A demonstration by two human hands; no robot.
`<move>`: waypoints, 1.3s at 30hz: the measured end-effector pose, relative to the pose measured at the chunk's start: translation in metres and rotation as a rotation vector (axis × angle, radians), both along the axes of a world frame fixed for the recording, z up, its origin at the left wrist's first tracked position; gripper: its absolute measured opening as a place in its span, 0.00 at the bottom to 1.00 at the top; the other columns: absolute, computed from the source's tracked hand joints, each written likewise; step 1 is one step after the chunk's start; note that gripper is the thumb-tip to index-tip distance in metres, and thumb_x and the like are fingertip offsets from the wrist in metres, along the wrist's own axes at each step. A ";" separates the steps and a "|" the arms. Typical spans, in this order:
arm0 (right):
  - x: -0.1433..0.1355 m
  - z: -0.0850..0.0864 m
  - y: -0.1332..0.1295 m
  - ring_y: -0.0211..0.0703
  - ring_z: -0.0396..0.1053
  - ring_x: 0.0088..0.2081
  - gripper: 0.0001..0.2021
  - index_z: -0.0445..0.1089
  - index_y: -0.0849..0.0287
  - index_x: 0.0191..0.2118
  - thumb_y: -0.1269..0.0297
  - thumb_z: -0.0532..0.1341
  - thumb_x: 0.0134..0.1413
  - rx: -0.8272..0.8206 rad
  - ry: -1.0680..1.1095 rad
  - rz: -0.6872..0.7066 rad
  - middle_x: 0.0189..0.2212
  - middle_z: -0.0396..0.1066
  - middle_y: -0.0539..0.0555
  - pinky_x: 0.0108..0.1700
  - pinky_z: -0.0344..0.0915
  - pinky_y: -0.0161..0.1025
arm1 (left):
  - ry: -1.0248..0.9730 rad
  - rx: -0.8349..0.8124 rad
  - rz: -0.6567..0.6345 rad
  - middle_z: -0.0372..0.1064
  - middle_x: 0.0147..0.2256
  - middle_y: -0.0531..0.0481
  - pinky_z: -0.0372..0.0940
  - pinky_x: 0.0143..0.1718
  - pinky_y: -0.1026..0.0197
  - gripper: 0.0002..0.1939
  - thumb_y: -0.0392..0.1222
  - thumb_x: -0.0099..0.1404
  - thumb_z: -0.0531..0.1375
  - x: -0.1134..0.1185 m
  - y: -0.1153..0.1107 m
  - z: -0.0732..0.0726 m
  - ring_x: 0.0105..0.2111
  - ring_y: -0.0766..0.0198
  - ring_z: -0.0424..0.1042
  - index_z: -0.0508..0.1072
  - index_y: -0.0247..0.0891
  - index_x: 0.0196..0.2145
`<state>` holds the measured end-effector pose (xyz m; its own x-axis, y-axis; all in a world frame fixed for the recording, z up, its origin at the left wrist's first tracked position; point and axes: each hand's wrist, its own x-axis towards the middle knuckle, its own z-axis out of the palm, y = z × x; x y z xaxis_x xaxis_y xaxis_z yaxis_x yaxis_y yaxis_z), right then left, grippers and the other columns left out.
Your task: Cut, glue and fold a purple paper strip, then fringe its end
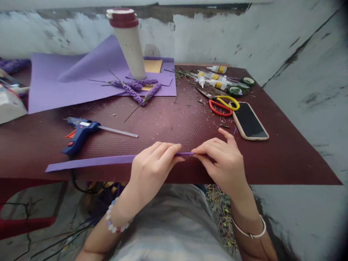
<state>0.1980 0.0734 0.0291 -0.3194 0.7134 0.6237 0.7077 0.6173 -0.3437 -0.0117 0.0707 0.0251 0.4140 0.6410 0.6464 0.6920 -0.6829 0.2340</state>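
A purple strip (89, 163) is being pinched by the worktop's (288, 163) front edge.
The left hand (152, 165) and right hand (224, 156) are gripping its narrow part between thumbs and fingers; its flat length is running leftward along that edge, near a glue gun (78, 133).

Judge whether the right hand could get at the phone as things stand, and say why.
Probably yes: the phone lies just beyond the right hand, and nothing seems to block its near end, though the hand would likely have to release the purple strip.
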 end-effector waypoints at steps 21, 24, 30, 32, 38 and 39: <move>0.001 -0.002 -0.005 0.41 0.76 0.33 0.07 0.75 0.54 0.34 0.72 0.66 0.64 0.064 0.013 -0.048 0.27 0.79 0.44 0.71 0.49 0.60 | -0.019 -0.073 0.032 0.80 0.43 0.45 0.68 0.42 0.58 0.19 0.44 0.69 0.66 0.000 -0.004 0.001 0.40 0.57 0.78 0.73 0.31 0.53; 0.000 -0.003 -0.005 0.40 0.74 0.31 0.07 0.73 0.55 0.33 0.70 0.67 0.64 0.077 -0.011 -0.063 0.26 0.77 0.44 0.70 0.50 0.60 | 0.012 -0.082 0.055 0.79 0.35 0.51 0.66 0.37 0.58 0.05 0.39 0.73 0.63 -0.001 -0.005 0.002 0.34 0.60 0.76 0.77 0.36 0.43; 0.009 0.001 -0.003 0.51 0.75 0.38 0.11 0.72 0.55 0.35 0.57 0.72 0.58 0.034 -0.114 -0.150 0.32 0.77 0.51 0.68 0.52 0.68 | 0.020 -0.051 0.112 0.77 0.30 0.52 0.63 0.35 0.58 0.06 0.36 0.73 0.61 -0.004 -0.001 0.001 0.30 0.60 0.75 0.77 0.37 0.36; 0.015 0.001 -0.002 0.60 0.75 0.50 0.21 0.73 0.55 0.48 0.53 0.75 0.52 0.004 -0.026 -0.199 0.44 0.78 0.58 0.67 0.56 0.68 | -0.003 -0.066 0.126 0.78 0.31 0.51 0.63 0.36 0.58 0.05 0.35 0.72 0.62 -0.005 0.000 0.001 0.31 0.60 0.76 0.77 0.36 0.37; 0.020 -0.011 0.002 0.56 0.72 0.60 0.40 0.58 0.47 0.67 0.65 0.75 0.51 -0.338 0.557 -0.085 0.60 0.72 0.58 0.65 0.67 0.57 | -0.099 -0.159 0.137 0.78 0.32 0.52 0.64 0.36 0.61 0.04 0.34 0.72 0.62 -0.005 0.000 0.002 0.32 0.62 0.77 0.76 0.37 0.37; 0.017 -0.012 0.003 0.55 0.74 0.59 0.40 0.58 0.47 0.66 0.66 0.75 0.51 -0.421 0.622 -0.049 0.59 0.74 0.57 0.65 0.68 0.57 | -0.103 -0.180 0.133 0.78 0.32 0.53 0.64 0.36 0.62 0.03 0.34 0.71 0.62 -0.005 0.000 0.003 0.32 0.62 0.77 0.76 0.37 0.37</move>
<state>0.2155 0.0766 0.0171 0.0413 0.9358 0.3502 0.3296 0.3181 -0.8889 -0.0164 0.0705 0.0277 0.2561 0.7941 0.5513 0.7389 -0.5285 0.4181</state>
